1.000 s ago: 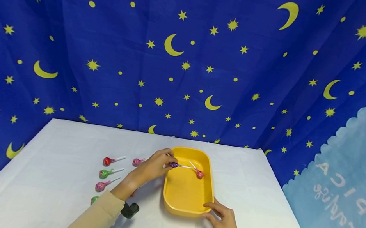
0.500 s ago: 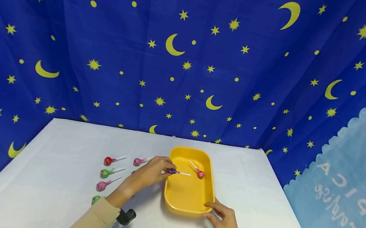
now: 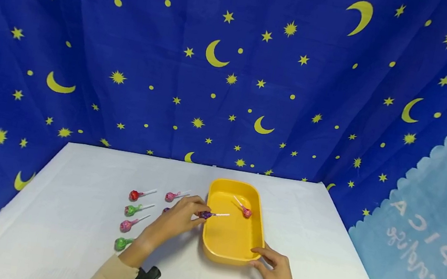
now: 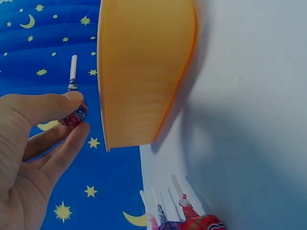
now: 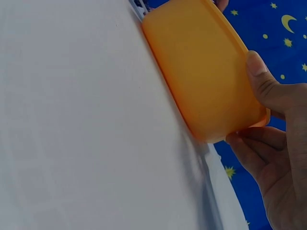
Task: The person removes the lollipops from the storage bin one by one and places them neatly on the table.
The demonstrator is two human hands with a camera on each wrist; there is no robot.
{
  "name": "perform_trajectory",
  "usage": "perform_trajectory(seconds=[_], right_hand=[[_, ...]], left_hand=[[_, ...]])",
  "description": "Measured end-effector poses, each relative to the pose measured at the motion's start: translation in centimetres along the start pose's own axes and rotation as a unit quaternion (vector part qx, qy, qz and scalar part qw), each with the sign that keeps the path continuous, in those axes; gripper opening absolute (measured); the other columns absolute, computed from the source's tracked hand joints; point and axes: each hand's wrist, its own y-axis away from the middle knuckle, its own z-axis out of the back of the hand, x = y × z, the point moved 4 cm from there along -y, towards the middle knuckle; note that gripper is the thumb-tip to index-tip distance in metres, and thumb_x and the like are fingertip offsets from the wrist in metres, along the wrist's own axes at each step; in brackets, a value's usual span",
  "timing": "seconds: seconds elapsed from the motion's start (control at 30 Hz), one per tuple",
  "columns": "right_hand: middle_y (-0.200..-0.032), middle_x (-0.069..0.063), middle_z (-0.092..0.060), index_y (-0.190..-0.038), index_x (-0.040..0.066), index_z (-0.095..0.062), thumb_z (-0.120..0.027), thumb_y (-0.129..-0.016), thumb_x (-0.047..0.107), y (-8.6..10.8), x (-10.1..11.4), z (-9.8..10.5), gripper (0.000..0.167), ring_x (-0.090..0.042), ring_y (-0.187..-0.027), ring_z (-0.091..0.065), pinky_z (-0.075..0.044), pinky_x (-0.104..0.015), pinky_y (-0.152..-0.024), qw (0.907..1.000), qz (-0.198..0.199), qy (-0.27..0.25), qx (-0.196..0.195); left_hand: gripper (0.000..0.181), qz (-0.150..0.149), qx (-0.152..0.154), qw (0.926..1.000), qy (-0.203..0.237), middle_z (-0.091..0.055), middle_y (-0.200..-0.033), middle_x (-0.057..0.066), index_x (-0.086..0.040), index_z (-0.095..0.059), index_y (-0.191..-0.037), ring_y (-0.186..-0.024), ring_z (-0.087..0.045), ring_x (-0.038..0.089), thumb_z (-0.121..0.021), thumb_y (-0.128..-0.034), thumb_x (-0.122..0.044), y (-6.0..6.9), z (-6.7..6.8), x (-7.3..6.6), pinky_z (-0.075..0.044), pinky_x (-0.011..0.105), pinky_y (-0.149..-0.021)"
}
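My left hand [image 3: 177, 218] pinches a purple-wrapped lollipop [image 3: 206, 214] by its candy end at the left rim of a yellow plastic tray [image 3: 230, 241]. Its white stick points right, over the tray. In the left wrist view, thumb and fingertips hold the lollipop [image 4: 74, 115] with the stick upward in that picture. A pink lollipop [image 3: 246, 213] lies inside the tray toward the back right. At the tray's near right corner, my right hand [image 3: 278, 274] grips the wall, thumb on the rim and fingers lower down, as the right wrist view shows.
Left of the tray, on the white table, lie a red lollipop [image 3: 134, 195], two green ones, and pink ones. A purple one [image 3: 166, 210] is partly hidden by my left hand. A black device [image 3: 148, 277] sits by the left wrist. Blue star-patterned cloth hangs behind.
My left hand has moved slightly toward me with the purple lollipop, along the tray's left side. My right hand keeps its grip on the corner. The camera view has shifted a little.
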Motion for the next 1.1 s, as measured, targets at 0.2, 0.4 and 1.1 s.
perform_trajectory(seconds=[0.2,0.4,1.1], right_hand=[[-0.121,-0.026,-0.064,-0.105,0.006,-0.073,-0.077,-0.080,0.012,0.0,0.1,-0.1,0.027,-0.049,-0.120,-0.052,-0.052,-0.041,-0.091,1.0000,0.006,-0.003,0.003],[-0.118,-0.026,-0.065,-0.104,0.004,-0.073,-0.077,-0.079,0.010,0.1,0.1,-0.1,0.025,-0.049,-0.119,-0.053,-0.053,-0.041,-0.090,1.0000,0.005,-0.005,-0.007],[-0.118,-0.027,-0.065,-0.104,0.004,-0.073,-0.078,-0.078,0.007,0.1,0.1,0.0,0.026,-0.051,-0.119,-0.052,-0.053,-0.040,-0.090,0.9999,-0.006,-0.006,-0.007]], left_hand=[[0.025,0.010,-0.009,0.9998,0.011,-0.068,-0.101,0.001,-0.008,-0.074,-0.110,-0.091,-0.063,0.015,-0.074,-0.0855,-0.009,1.5,0.5,-0.1,-0.055,0.028,-0.080],[0.024,0.004,-0.022,0.9994,0.028,-0.067,-0.096,0.002,-0.006,-0.074,-0.108,-0.085,-0.065,0.014,-0.074,-0.0842,-0.004,2.3,0.8,0.0,-0.056,0.024,-0.076],[0.022,0.025,-0.056,0.9967,0.053,-0.063,-0.088,0.000,-0.007,-0.072,-0.097,-0.075,-0.059,0.013,-0.078,-0.0776,0.002,6.6,1.7,1.1,-0.054,0.025,-0.067]])
